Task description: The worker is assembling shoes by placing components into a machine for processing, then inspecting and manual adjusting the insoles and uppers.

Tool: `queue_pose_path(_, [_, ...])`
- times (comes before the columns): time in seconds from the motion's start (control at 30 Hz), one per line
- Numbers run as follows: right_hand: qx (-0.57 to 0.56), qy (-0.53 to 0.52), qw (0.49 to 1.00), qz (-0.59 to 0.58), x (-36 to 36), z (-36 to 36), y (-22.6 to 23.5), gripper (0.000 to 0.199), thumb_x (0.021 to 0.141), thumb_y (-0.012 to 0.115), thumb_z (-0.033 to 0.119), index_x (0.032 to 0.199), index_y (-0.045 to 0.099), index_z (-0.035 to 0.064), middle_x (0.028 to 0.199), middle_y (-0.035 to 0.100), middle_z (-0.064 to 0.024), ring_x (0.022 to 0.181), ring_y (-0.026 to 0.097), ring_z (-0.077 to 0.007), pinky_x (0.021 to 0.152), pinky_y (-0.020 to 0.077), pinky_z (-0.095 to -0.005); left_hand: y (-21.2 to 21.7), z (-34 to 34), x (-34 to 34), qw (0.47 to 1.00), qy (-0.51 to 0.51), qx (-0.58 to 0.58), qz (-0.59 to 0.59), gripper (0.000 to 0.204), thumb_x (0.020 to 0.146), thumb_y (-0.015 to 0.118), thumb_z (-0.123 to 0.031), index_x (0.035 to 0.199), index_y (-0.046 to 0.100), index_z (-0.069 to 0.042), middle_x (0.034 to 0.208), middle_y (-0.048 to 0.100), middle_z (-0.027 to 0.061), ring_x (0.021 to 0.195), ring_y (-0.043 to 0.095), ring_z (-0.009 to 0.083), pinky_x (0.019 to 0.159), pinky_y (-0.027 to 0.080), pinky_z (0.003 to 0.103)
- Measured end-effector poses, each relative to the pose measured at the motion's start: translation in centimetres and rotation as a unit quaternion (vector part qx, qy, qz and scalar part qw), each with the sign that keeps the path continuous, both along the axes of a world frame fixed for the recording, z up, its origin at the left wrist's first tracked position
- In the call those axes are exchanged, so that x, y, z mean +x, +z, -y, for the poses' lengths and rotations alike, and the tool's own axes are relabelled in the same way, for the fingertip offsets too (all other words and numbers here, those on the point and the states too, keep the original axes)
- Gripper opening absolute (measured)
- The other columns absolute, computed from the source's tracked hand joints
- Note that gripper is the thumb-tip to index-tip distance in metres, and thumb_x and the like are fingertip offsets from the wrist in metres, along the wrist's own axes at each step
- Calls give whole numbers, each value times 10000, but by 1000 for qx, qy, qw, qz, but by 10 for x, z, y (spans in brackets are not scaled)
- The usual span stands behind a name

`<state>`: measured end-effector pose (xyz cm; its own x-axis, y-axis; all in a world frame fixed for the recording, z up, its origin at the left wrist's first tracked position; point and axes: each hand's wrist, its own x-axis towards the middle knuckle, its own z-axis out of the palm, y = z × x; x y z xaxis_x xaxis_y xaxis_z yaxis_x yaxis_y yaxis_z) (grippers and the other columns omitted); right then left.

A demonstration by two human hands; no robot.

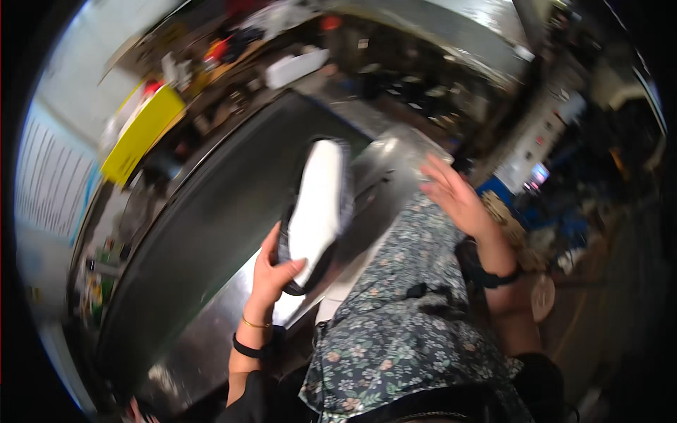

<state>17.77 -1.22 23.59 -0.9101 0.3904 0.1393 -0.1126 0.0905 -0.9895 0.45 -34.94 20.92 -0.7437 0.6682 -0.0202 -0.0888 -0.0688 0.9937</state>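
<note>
My left hand [270, 276] grips the near end of a shoe [316, 197], thumb on one face and fingers around the dark edge. A long white sole-shaped face of the shoe is turned up toward me, with black material along its sides. It is held in the air above the metal edge of a dark work surface. To the right, my right hand [457, 201] is raised with its fingers apart and nothing in it. That hand is near the shiny metal corner [405, 151] and away from the shoe.
A wide dark belt-like surface [211, 190] runs diagonally on the left. Beyond it stand a yellow box [144, 130] and a white container [297, 68] among blurred clutter. A panel with buttons [539, 141] is at the right. My floral apron [395, 303] hangs in front.
</note>
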Motion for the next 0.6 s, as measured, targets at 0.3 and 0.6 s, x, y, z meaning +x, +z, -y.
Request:
queue_pose_path(0.3, [389,-232,884,-118,120,30,26,703,799,683,494,1201,600,-77,1300,590,-231,1171,611,-345,990,487,-390,11,-177,74,945,-296,123,-69,808,907,685,-270,1533,218,-63,1550,297,175,1421,318,275,1153,270,412])
queue_pose_path(0.6, [474,-119,872,-29,179,72,41,726,726,736,496,1167,607,-66,1298,569,-271,1104,637,-367,904,539,-397,31,-209,158,948,-291,80,-106,250,985,564,-199,1120,640,-2,1015,693,88,977,630,153,898,489,309])
